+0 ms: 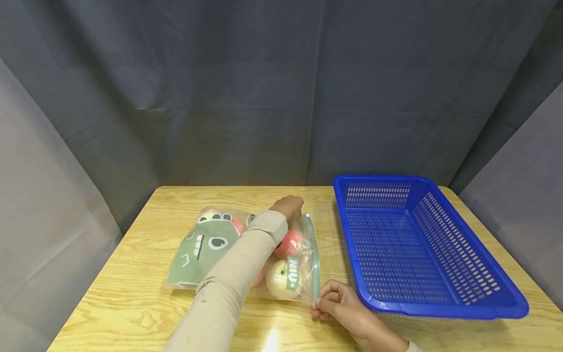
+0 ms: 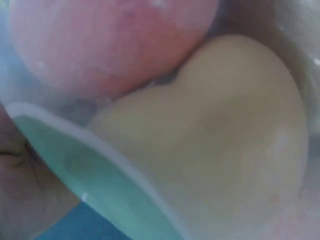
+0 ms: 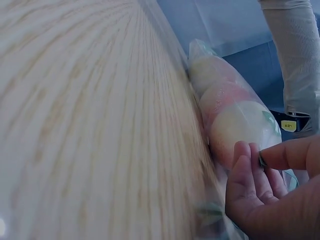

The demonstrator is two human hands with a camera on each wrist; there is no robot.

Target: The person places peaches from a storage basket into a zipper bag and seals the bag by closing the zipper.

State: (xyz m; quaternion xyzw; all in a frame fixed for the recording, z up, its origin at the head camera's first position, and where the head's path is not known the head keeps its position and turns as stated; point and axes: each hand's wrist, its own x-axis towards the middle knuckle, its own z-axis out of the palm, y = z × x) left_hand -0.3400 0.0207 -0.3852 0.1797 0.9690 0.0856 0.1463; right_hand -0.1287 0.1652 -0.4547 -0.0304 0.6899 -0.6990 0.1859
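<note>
A clear zip bag [image 1: 206, 256] with a green monster-face print lies on the table, filled with several round fruits. Red fruit [image 1: 291, 243] and pale yellow fruit [image 1: 277, 281] show through the plastic near its zip strip [image 1: 315, 266]. At the near end of that strip, my right hand [image 1: 343, 308] pinches the corner between thumb and fingers. My left hand [image 1: 288, 206] reaches across the bag and grips it near the far corner; its fingertips are hidden. The left wrist view closely shows a reddish fruit [image 2: 110, 45] against a pale one [image 2: 215, 135] inside the plastic.
A blue plastic basket [image 1: 352, 254] with slotted walls stands on the right of the wooden table [image 1: 119, 283], close to my right hand. Dark grey curtain [image 1: 237, 98] hangs behind the table, with lighter panels at both sides.
</note>
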